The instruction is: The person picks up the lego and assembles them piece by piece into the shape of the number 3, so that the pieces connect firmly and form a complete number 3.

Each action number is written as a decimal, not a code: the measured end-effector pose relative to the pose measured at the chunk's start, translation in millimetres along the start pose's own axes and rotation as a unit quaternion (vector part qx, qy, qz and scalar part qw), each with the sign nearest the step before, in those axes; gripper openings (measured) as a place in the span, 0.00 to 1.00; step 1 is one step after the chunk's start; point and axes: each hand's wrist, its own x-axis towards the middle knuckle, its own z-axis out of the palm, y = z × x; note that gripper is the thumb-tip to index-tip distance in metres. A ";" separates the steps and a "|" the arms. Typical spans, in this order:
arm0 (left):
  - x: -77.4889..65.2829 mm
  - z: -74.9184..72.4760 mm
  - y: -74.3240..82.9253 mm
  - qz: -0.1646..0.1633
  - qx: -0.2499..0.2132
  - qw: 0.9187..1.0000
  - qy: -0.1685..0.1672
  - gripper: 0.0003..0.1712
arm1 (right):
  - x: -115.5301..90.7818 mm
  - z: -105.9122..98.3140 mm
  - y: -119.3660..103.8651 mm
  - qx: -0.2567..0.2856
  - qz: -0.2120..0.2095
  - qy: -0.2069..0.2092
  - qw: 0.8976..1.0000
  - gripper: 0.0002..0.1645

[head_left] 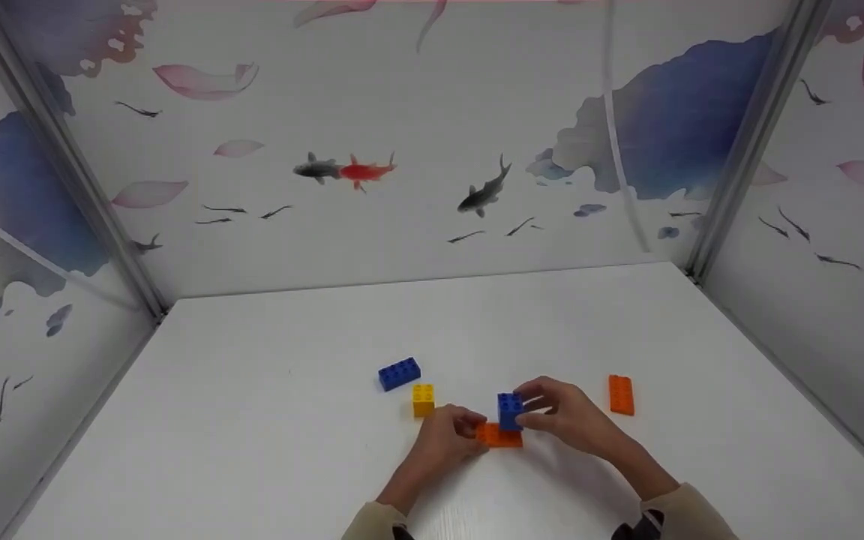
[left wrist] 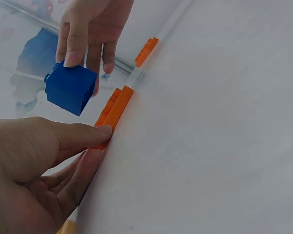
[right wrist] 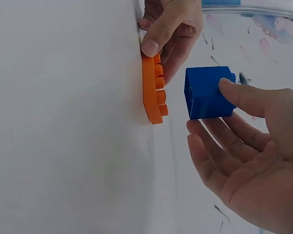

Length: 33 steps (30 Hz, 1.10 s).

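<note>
My left hand pinches one end of a flat orange brick that lies on the white table, studs up. Between thumb and fingers, my right hand grips a square blue brick. In the right wrist view a gap shows between the blue brick and the studs of the orange brick. The left wrist view also has the blue brick held apart from the orange brick, its hollow underside turned toward it.
A yellow brick stands just left of my left hand. Behind it lies a longer blue brick. Another flat orange brick rests to the right of my right hand. Patterned panels enclose the white table at back and sides.
</note>
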 end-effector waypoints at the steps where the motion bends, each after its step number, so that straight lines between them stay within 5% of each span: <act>1: -0.3 0.3 0.1 0.000 0.000 1.000 0.000 0.18 | -0.4 0.0 1.2 0.001 0.002 -0.001 1.000 0.25; 24: 0.5 1.4 0.6 -0.012 -0.003 1.000 0.003 0.18 | 3.0 -2.2 9.0 0.022 0.007 -0.048 0.999 0.18; 33: -1.1 1.7 0.7 -0.003 -0.002 1.000 0.009 0.17 | 6.7 -3.5 4.4 -0.034 0.003 -0.041 0.999 0.14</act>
